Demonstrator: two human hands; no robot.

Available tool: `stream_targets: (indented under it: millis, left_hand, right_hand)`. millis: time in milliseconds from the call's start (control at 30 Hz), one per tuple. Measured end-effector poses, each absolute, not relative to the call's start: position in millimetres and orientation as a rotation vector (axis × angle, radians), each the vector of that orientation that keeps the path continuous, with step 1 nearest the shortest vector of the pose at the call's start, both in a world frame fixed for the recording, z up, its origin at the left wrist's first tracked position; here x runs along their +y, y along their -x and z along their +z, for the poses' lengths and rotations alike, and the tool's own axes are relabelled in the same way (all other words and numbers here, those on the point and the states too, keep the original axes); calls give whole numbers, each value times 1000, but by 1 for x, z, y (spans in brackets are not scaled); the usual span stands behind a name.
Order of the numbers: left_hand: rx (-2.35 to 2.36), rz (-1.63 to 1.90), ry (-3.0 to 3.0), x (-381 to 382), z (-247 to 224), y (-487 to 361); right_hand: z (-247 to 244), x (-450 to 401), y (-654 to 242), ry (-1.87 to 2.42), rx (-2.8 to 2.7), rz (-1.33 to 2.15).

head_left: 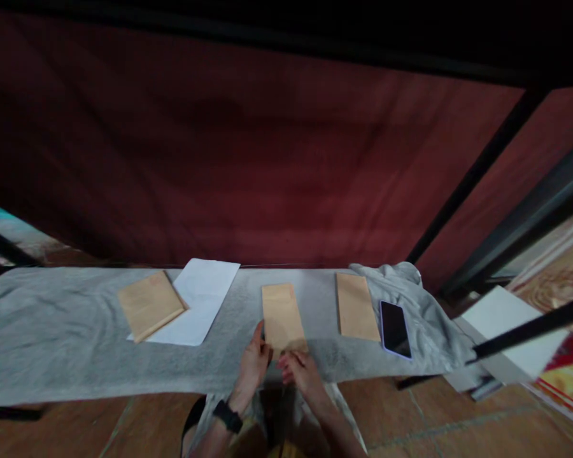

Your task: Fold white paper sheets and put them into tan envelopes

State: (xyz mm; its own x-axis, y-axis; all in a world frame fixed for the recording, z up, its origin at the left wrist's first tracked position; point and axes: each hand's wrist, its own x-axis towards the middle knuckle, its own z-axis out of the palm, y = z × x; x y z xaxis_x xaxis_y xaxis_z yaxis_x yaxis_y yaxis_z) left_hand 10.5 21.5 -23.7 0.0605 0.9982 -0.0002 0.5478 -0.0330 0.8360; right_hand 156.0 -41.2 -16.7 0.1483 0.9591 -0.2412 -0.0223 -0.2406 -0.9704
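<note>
While the left hand (254, 364) borders its left edge, the middle brown packet (282, 317) lies flat on the grey-draped tabletop (86, 362). Right hand (302, 370) at near end, fingers curled; grip unclear on both. Step: near-end handling. Thin paper calls for light, even fingertip pressure, I judge.

The left hand (256, 357) and right hand (302, 371) touch the near end of a brown envelope (281, 315) on the gray cloth (90, 356), between some white paper (209, 289) and a phone (395, 329).
</note>
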Motion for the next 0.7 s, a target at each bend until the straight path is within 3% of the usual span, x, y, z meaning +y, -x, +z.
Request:
stream_targets:
  millis: [167, 233, 433, 700]
  left_hand:
    - [1777, 680, -2024, 10, -27, -13]
    - [1817, 670, -2190, 10, -28, -20]
    - [1543, 679, -2555, 44, -39, -50]
    - [1590, 474, -2561, 116, -50, -71]
  right_hand:
    - [-25, -41, -168, 1684, -1746, 369]
    - [-34, -42, -169, 1749, -1898, 185]
    - [-59, -42, -168, 1824, -2041, 80]
    - [-58, -44, -169, 1771, -2041, -23]
